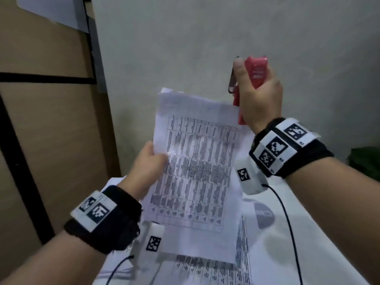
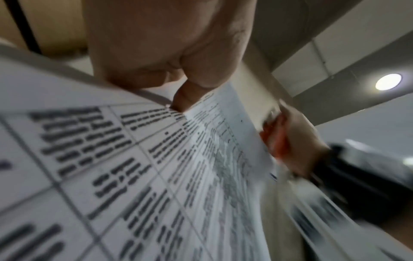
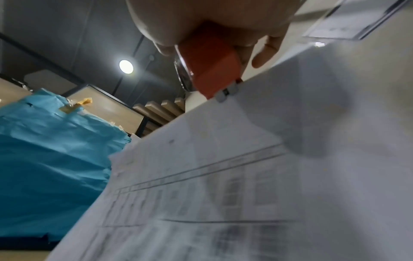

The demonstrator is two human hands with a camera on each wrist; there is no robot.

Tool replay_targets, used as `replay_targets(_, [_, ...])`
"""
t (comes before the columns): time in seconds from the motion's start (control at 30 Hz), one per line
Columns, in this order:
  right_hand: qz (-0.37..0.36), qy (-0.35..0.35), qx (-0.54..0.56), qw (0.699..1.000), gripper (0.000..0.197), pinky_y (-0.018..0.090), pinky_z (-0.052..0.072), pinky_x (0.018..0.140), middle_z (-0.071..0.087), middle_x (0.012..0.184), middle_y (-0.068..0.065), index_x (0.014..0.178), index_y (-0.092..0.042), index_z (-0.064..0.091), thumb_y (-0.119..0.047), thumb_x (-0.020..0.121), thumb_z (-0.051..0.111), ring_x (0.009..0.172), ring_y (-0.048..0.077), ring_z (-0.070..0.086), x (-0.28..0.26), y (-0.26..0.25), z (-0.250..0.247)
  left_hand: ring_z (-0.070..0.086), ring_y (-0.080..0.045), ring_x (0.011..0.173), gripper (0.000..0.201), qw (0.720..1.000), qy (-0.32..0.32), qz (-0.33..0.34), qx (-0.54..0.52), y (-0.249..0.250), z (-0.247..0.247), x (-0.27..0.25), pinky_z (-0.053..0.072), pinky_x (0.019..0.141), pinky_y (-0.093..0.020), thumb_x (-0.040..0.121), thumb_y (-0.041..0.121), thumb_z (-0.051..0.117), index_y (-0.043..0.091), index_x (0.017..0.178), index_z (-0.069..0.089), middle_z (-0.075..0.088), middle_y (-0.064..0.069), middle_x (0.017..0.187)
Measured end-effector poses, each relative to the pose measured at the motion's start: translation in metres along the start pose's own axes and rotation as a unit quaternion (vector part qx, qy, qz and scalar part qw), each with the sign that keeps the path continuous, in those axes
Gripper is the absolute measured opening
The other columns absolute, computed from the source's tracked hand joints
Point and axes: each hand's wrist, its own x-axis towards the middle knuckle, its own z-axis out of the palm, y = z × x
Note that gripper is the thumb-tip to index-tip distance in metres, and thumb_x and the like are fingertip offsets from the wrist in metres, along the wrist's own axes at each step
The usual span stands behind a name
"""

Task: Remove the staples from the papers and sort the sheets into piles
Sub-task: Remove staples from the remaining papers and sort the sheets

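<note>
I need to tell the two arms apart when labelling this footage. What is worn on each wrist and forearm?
Both forearms are bare, no sleeves. Each wrist carries a black fabric band with white plates bearing black square-code markers, plus a white camera box with its own marker. A thin black cable runs from each box. No gloves.

1. A white table (image 1: 320, 233) fills the lower right of the head view, running away toward a pale wall.
2. Printed sheets (image 1: 207, 272) lie flat on the table near its close edge, covered in rows of dark text set in a grid.
3. A round grey printed mark (image 1: 265, 217) shows on the tabletop, just beyond those sheets.
4. The text on the sheets is too blurred to read.
</note>
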Motion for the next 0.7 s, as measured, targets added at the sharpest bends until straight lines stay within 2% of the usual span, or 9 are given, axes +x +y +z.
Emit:
replay_targets(0.07, [0.038,-0.037,-0.051,0.997,0.043,0.044,0.055,0.075,0.065,0.072,-0.002,0.077,-0.027,0.054,-0.070,0.075,0.049,0.071,0.020,0.066,-0.004,0.012,-0.017,0.067,-0.030,0.091,0.036,1.000,0.007,-0.021,0.013,0.011,-0.033,0.009,0.057,0.077,-0.044,0.086,-0.008,0.043,0.011,0.114,0.055,0.067,-0.012,0.102])
replay_targets(0.13, [0.113,-0.112,-0.072,0.985,0.045,0.041,0.056,0.074,0.066,0.067,0.000,0.069,-0.022,0.057,-0.066,0.078,0.051,0.066,0.022,0.066,-0.013,0.025,-0.030,0.068,-0.034,0.093,0.041,0.998,0.016,-0.043,0.048,0.014,-0.066,0.020,0.058,0.075,-0.048,0.083,-0.009,0.042,0.008,0.118,0.056,0.068,-0.016,0.104])
replay_targets(0.23, [0.216,-0.247,-0.112,0.938,0.046,0.024,0.048,0.058,0.065,0.067,0.003,0.069,-0.018,0.059,-0.060,0.085,0.050,0.056,0.014,0.061,-0.040,0.048,-0.043,0.067,-0.040,0.091,0.041,0.982,0.047,-0.132,0.128,-0.006,-0.114,0.041,0.055,0.079,-0.057,0.081,-0.004,0.045,0.005,0.120,0.053,0.067,-0.021,0.103])
replay_targets(0.3, [0.262,-0.313,-0.129,0.904,0.048,0.022,0.045,0.054,0.068,0.073,0.007,0.078,-0.015,0.061,-0.060,0.086,0.047,0.057,0.015,0.062,-0.061,0.064,-0.048,0.065,-0.034,0.076,0.034,0.952,0.047,-0.177,0.245,-0.026,-0.133,0.050,0.056,0.073,-0.045,0.080,0.003,0.051,0.000,0.114,0.055,0.066,-0.019,0.088])
replay_targets(0.37, [0.288,-0.368,-0.149,0.871,0.052,0.025,0.050,0.061,0.071,0.076,0.008,0.080,-0.013,0.063,-0.061,0.087,0.044,0.062,0.019,0.065,-0.082,0.081,-0.050,0.059,-0.030,0.070,0.024,0.915,0.041,-0.206,0.344,-0.055,-0.148,0.058,0.050,0.070,-0.033,0.086,0.005,0.052,0.000,0.109,0.058,0.063,-0.018,0.084])
replay_targets(0.5, [0.304,-0.464,-0.243,0.796,0.065,0.029,0.050,0.074,0.072,0.072,0.003,0.063,-0.016,0.064,-0.069,0.084,0.035,0.062,0.021,0.063,-0.119,0.113,-0.050,0.061,-0.036,0.106,0.029,0.842,-0.034,-0.260,0.472,-0.116,-0.155,0.064,0.050,0.094,-0.040,0.090,0.007,0.055,-0.004,0.116,0.060,0.064,-0.021,0.116])
replay_targets(0.6, [0.331,-0.529,-0.283,0.728,0.060,0.033,0.053,0.081,0.071,0.082,0.007,0.074,-0.015,0.061,-0.069,0.085,0.035,0.073,0.024,0.066,-0.137,0.131,-0.054,0.059,-0.031,0.111,0.035,0.769,-0.071,-0.255,0.582,-0.140,-0.146,0.062,0.047,0.095,-0.035,0.088,0.014,0.058,0.003,0.121,0.059,0.062,-0.016,0.121])
replay_targets(0.63, [0.358,-0.541,-0.266,0.713,0.058,0.034,0.055,0.079,0.070,0.082,0.010,0.081,-0.012,0.060,-0.066,0.086,0.038,0.073,0.025,0.067,-0.142,0.135,-0.056,0.057,-0.034,0.113,0.042,0.765,-0.050,-0.253,0.591,-0.141,-0.142,0.065,0.047,0.095,-0.036,0.085,0.015,0.062,0.001,0.124,0.055,0.059,-0.019,0.123])
replay_targets(0.7, [0.413,-0.559,-0.215,0.686,0.055,0.028,0.055,0.064,0.070,0.072,0.009,0.086,-0.007,0.060,-0.060,0.086,0.046,0.062,0.022,0.066,-0.147,0.139,-0.061,0.051,-0.038,0.117,0.052,0.781,-0.009,-0.226,0.582,-0.129,-0.125,0.064,0.044,0.096,-0.040,0.082,0.017,0.066,0.000,0.128,0.046,0.051,-0.023,0.128])
